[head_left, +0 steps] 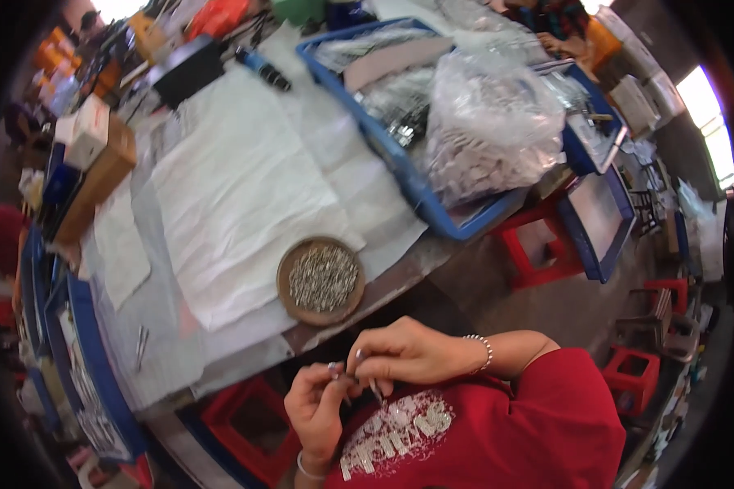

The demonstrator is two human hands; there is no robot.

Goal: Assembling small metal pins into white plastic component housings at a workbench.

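Note:
Close in front of my red shirt, my two hands meet fingertip to fingertip. My left hand (314, 411) has its thumb and fingers pinched on a small silvery metal piece; its exact shape is too small to tell. From the right, my right hand (404, 350) reaches over, its fingers closed on a slim silvery metal piece (375, 389) that pokes out below them. Whether both hands grip one piece or separate ones, I cannot tell. Just beyond them, at the table's near edge, stands a round brown bowl (284, 295) full of small silvery metal pieces (326, 277).
White sheets (236, 179) cover the table (171, 367). A blue tray (432, 213) holds a large clear bag of pale pieces (493, 130). Small metal tweezers-like tools (141, 346) lie at left. A dark blue tool (263, 68) lies farther back. Red stools (538, 244) stand around; other people work nearby.

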